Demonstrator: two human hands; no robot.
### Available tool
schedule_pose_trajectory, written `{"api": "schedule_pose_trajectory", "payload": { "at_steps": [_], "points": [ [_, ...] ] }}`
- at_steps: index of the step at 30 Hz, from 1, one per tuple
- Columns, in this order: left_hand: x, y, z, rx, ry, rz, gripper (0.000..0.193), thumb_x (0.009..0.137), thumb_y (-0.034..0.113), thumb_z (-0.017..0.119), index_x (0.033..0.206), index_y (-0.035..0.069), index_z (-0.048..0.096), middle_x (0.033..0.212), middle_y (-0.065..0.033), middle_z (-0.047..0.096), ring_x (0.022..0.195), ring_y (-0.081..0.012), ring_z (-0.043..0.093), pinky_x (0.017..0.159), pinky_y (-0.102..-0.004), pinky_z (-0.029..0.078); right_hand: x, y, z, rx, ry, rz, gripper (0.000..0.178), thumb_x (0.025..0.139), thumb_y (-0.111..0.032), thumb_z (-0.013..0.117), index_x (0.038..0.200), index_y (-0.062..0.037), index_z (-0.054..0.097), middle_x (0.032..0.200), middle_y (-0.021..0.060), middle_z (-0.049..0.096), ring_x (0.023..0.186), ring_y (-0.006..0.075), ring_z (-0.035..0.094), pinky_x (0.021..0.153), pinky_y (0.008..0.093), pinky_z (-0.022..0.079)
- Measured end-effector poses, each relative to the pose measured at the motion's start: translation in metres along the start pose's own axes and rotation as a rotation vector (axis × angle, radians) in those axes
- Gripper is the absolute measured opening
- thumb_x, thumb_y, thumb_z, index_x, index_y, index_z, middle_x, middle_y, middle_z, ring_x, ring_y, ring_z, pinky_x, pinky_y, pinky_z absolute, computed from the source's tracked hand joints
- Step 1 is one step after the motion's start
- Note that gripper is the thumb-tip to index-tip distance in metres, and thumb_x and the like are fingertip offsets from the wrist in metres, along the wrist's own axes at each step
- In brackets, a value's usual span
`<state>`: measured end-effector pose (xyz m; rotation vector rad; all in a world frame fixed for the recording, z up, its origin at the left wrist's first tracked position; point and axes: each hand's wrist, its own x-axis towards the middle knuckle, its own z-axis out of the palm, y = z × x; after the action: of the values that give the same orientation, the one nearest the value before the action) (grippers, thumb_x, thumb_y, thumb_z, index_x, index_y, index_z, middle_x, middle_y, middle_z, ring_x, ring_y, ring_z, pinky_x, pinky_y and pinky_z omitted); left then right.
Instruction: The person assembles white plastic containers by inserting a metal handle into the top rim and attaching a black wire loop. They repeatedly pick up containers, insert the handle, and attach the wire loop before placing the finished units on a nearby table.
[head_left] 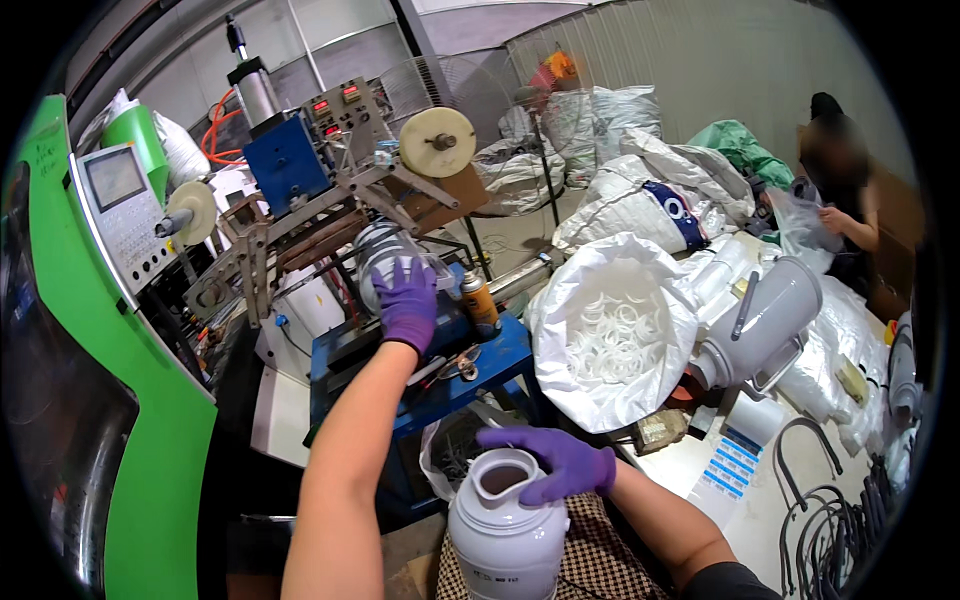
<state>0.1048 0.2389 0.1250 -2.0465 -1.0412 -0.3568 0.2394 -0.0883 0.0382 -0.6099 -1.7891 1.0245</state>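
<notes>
Pinching white jug [506, 530] rim, right hand [555, 465]; left hand [408, 302] spread on machine [330, 190].

To your right an open white sack [560, 300] holds white rings [617, 340], a spray can [478, 300] beside it.

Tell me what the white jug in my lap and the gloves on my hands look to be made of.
White jug: probably plastic, smooth and glossy, with soft highlights on its rounded shoulder. Gloves on the left hand and right hand: thin purple rubber, likely nitrile, matte and clinging tightly to the fingers. Neither can be confirmed by look alone.
</notes>
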Motion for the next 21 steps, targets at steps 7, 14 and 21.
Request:
{"api": "schedule_pose_trajectory", "payload": {
  "at_steps": [7,14,21],
  "points": [
    [-0.11,0.063,-0.131,-1.563,-0.328,0.697,0.071,0.076,0.037,0.083,0.137,0.009,0.063,0.157,-0.0166,0.04,0.145,-0.0345,0.038,0.119,-0.0478,0.03,-0.049,0.039,-0.016,0.165,0.442,0.138,0.081,0.088,-0.028,0.078,0.154,-0.0032,0.038,0.115,0.0049,0.061,0.107,0.0124,0.058,0.097,0.0303,0.048],
    [-0.223,0.071,-0.161,-2.288,-0.491,0.395,0.042,0.057,0.019,0.093,0.092,0.003,0.077,0.126,-0.0295,0.066,0.116,-0.0429,0.066,0.102,-0.0507,0.051,-0.135,0.143,-0.103,-1.688,0.765,0.502,0.061,0.091,-0.045,0.064,0.142,-0.0116,0.056,0.134,0.0172,0.058,0.126,0.0349,0.051,0.113,0.0506,0.033],
    [-0.199,0.052,-0.157,-2.227,-0.254,0.104,0.036,0.062,0.019,0.089,0.067,0.006,0.055,0.115,-0.0248,0.069,0.1,-0.0338,0.07,0.092,-0.0445,0.057,-0.168,0.088,-0.105,-1.379,0.921,0.094,0.041,0.086,-0.022,0.069,0.126,-0.0164,0.068,0.132,0.0126,0.062,0.12,0.0336,0.058,0.103,0.0486,0.044]
  ]
}}
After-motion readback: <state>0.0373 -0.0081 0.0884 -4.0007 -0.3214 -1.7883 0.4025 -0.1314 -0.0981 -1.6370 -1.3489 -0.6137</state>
